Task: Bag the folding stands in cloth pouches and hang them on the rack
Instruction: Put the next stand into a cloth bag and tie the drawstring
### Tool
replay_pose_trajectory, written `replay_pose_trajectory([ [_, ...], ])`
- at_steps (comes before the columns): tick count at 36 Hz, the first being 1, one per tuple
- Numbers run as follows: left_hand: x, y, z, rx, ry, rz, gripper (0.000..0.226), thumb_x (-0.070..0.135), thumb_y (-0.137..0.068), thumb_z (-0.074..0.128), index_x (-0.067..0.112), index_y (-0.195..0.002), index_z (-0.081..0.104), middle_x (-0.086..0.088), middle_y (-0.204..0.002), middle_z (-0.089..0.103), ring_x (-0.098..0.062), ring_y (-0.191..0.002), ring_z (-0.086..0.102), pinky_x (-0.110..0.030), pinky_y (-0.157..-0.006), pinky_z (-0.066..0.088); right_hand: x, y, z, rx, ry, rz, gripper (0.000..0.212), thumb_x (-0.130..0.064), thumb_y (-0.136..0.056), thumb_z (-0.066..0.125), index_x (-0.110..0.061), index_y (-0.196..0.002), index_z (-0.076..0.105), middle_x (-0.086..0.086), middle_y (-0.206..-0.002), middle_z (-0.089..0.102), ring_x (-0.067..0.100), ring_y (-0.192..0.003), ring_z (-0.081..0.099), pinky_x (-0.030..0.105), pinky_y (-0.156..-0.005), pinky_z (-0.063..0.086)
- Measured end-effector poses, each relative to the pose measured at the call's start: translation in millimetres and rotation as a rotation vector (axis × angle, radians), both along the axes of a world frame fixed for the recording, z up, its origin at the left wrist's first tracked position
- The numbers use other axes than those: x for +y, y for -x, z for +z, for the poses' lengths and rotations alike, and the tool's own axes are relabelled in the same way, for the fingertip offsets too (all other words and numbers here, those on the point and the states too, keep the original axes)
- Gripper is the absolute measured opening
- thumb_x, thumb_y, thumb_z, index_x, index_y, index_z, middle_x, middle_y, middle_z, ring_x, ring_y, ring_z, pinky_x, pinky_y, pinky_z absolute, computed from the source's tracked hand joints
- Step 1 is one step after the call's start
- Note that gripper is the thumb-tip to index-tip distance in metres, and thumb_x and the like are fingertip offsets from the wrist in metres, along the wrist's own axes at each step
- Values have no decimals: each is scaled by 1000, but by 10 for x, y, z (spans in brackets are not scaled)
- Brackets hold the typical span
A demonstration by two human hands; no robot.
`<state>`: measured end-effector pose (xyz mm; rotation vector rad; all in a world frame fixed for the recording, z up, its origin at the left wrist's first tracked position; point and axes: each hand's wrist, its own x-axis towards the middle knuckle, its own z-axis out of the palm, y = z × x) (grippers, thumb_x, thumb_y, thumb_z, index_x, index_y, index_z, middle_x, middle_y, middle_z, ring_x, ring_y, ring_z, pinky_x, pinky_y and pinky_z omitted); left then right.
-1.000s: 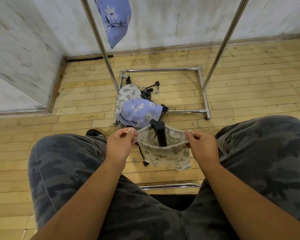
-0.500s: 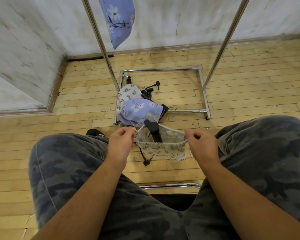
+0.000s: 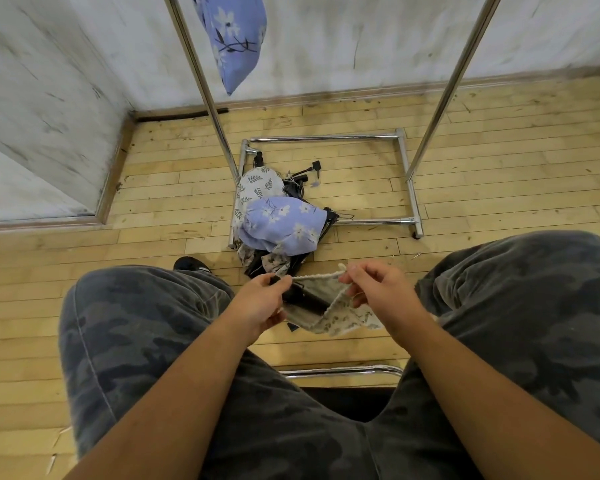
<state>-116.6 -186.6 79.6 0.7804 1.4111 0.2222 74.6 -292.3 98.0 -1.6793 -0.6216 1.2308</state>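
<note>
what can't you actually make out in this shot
Head view:
Black folding stand: mostly hidden inside the cream leaf-print cloth pouch; left hand covers its end.
Chrome rack: top cut off by the upper edge, so how the blue floral pouch hangs is unseen.
Floor pile: pouches cover the stands; count unclear.

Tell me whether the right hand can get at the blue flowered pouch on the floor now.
Probably not at once: the right hand pinches the rim of the cream pouch. The blue flowered pouch lies just beyond on the floor, nothing between them, so letting go should free the reach.
</note>
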Motion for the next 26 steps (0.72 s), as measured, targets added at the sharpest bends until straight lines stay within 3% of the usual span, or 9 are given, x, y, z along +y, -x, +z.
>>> replay_pose_trajectory([
  [2, -3, 1, -5, 8, -15, -43, 28, 23, -100, 68, 14, -125, 63, -2, -70, 59, -11, -62, 53, -24, -57, 53, 3, -1, 13, 29, -15, -1, 29, -23, -103, 58, -2, -92, 73, 11, -76, 68, 21, -68, 60, 37, -72, 55],
  [5, -33, -9, -10, 52, -80, -143, 23, 17, -96, 72, 18, -119, 68, -6, -112, 68, -17, -92, 67, -22, -63, 57, 10, -5, 24, 37, -30, 1, 29, -24, -104, 57, -3, -92, 74, 9, -74, 68, 20, -68, 58, 35, -67, 53],
  [6, -42, -20, -7, 60, -96, -166, 22, 16, -96, 72, 18, -118, 69, -7, -117, 67, -20, -99, 68, -23, -67, 59, 13, -4, 26, 29, -36, 8, 29, -25, -104, 57, -5, -92, 74, 13, -76, 68, 20, -68, 58, 35, -66, 53],
  [9, -51, -47, 16, 9, -82, -185, 23, 10, -98, 67, 15, -119, 71, -4, -96, 67, -16, -85, 66, -24, -71, 60, 16, 6, 45, -2, -49, 47, 28, -25, -104, 57, -6, -91, 73, 22, -80, 67, 21, -65, 56, 32, -63, 50],
  [12, -45, -48, -2, 15, -49, -164, 38, 6, -97, 62, 15, -134, 62, -2, -68, 56, -12, -65, 55, -27, -69, 57, 13, 10, 56, -11, -53, 56, 28, -22, -104, 55, -5, -88, 70, 12, -75, 65, 18, -62, 54, 28, -59, 48],
  [15, -44, -30, -47, 101, -41, -139, 56, 5, -94, 63, 16, -147, 47, -8, -85, 58, -14, -73, 56, -27, -67, 58, 19, -4, 44, 26, -62, 13, 27, -19, -105, 54, -3, -90, 69, 0, -68, 63, 14, -56, 51, 26, -55, 46],
  [18, -42, -5, -38, 158, -81, -175, 45, 9, -96, 66, 12, -139, 54, -11, -110, 63, -17, -82, 61, -27, -65, 60, 33, -30, 41, 75, -64, -37, 26, -20, -105, 54, -3, -94, 70, -2, -64, 56, 15, -54, 47, 29, -55, 45],
  [21, -40, 14, 1, 271, -269, -322, 41, 23, -97, 70, 17, -136, 58, -3, -103, 66, -18, -83, 65, -35, -78, 61, 55, -24, 55, 106, -54, -46, 30, -26, -105, 56, 2, -101, 66, -2, -64, 50, 15, -53, 44, 35, -61, 45],
  [26, -71, -15, 51, 425, -474, -492, 46, 44, -88, 78, 22, -125, 62, 6, -107, 66, -4, -85, 61, -20, -60, 42, 104, 72, 168, 169, -38, -23, 38, -31, -105, 55, 6, -111, 61, -3, -62, 48, 17, -58, 47, 40, -68, 50],
])
